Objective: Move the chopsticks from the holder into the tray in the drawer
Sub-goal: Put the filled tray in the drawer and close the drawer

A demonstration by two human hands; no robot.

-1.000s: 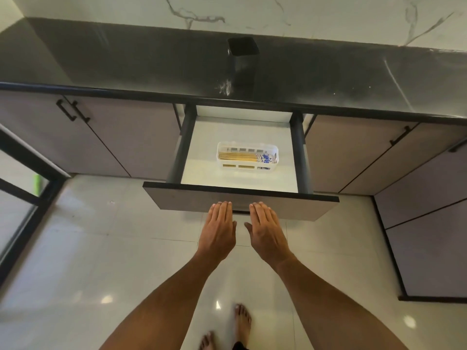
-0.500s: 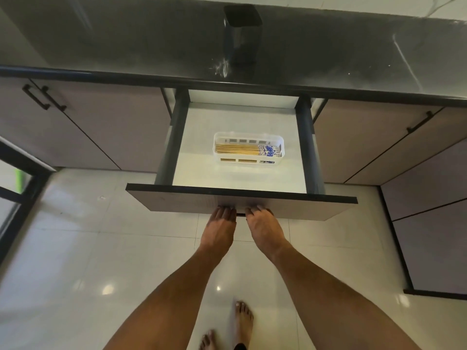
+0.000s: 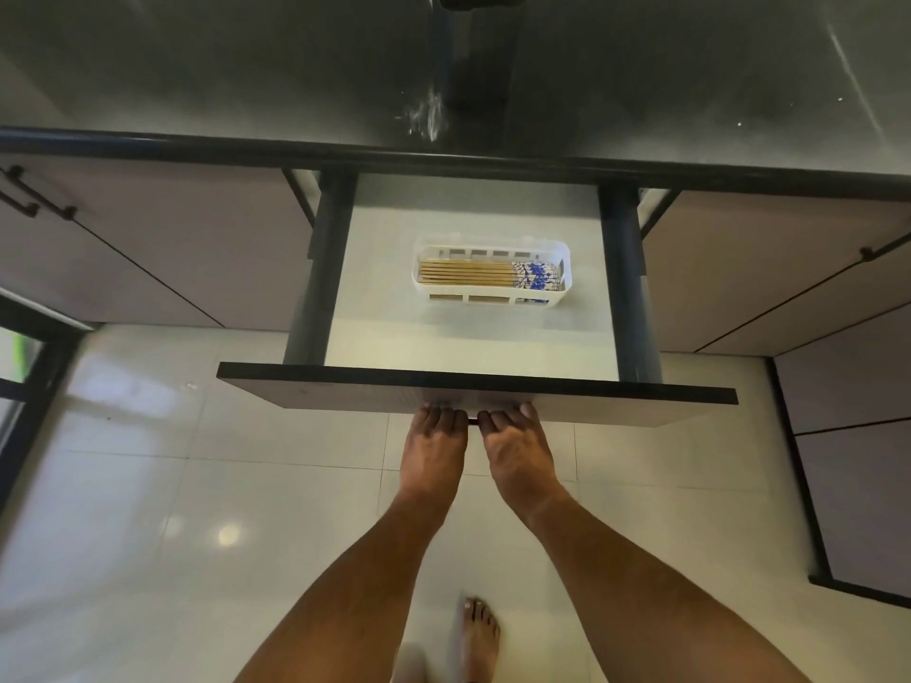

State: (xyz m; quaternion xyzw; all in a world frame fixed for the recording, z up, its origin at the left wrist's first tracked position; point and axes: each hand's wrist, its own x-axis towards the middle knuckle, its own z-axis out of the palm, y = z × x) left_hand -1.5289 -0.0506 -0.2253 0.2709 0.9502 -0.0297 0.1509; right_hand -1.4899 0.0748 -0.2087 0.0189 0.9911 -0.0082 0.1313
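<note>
- The left hand (image 3: 434,448) rests flat against the drawer front (image 3: 305,394), fingers straight and close together, gripping nothing.
- The right hand (image 3: 512,451) sits just beside it in the same pose, fingertips on the panel near a small dark handle (image 3: 473,421) between the two hands.
- The step in hand looks like closing the drawer: push evenly with both palms near the middle so it runs straight on its rails, and slowly enough that the tray does not slide.
- The white slotted tray (image 3: 566,258) lies toward the back of the drawer, apart from both side walls.
- The chopsticks (image 3: 473,275) lie flat inside it, side by side, patterned blue ends to the right.
- The dark holder (image 3: 480,46) stands on the counter (image 3: 197,81) above; its inside cannot be seen.
</note>
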